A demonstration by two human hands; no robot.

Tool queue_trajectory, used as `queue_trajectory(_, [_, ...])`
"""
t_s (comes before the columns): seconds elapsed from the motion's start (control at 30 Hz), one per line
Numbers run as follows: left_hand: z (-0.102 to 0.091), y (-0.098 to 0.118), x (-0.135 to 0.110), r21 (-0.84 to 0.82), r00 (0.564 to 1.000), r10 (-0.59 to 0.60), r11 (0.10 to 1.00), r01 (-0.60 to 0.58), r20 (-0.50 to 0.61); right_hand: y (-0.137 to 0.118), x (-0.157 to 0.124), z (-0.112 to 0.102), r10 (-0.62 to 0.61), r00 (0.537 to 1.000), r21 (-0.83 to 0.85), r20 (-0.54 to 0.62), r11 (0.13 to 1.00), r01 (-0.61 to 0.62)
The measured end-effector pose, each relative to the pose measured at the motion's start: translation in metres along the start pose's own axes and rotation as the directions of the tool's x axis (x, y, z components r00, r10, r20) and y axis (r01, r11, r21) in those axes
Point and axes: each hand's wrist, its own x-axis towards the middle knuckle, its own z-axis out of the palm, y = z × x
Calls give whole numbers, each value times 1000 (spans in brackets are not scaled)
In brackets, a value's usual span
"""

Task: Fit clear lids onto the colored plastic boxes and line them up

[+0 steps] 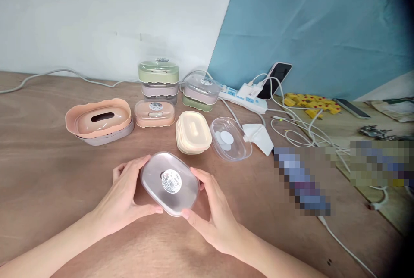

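Note:
An oval, grey-mauve plastic box (152,179) with a clear lid and a round printed label is held above the table between both hands, its top tilted toward me. My left hand (127,196) grips its left side, thumb at the near edge and fingers behind. On the right side my right hand (211,209) clasps it, thumb on the near corner and fingers along the far edge. Just beyond stand a stack of cream lids (194,129), a clear lid (231,151) with round white labels inside, and a peach lidded box (155,116).
Behind are stacked green and mauve lidded boxes (158,73) and another pair (200,90). Nested scalloped peach and mauve trays (106,123) lie left. A power strip (242,99), cables (291,140), phone (280,75), yellow pieces (310,103) and a blurred-out device (300,183) occupy the right.

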Motion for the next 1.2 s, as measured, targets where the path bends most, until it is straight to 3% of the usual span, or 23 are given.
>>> queue_trajectory(0.1, [3,-2,0,-160,999,-34,987,32,-9,0,0,-2,-12,1000,19,7,1000,12])
queue_trajectory(0.3, [1,-14,5,-431,998,66,900,-69,-22,-4,1,-7,-60,998,-4,14,998,60])
queue_trajectory(0.43, [-3,-15,7,-308,1000,24,951,-26,-10,-5,2,-8,-43,998,-8,43,999,44])
queue_trajectory(0.53, [-4,-11,6,-240,998,58,969,-53,14,-4,3,-7,-35,993,-5,112,999,35])
queue_trajectory(0.67, [-3,-7,4,-270,995,100,958,-96,1,-2,4,-8,-45,986,-13,158,999,48])
queue_trajectory(0.93, [-2,-15,6,-260,994,98,962,-82,47,4,12,-12,-131,981,30,143,991,128])
queue_trajectory(1.07, [-21,-2,8,5,975,224,975,-224,16,6,13,-12,-137,982,24,133,991,135])
queue_trajectory(1.13, [-32,13,11,197,939,344,921,-337,1,6,12,-11,-150,977,9,149,989,151])
queue_trajectory(1.2, [-38,29,15,298,901,429,854,-426,59,8,11,-9,-172,972,4,158,985,173])
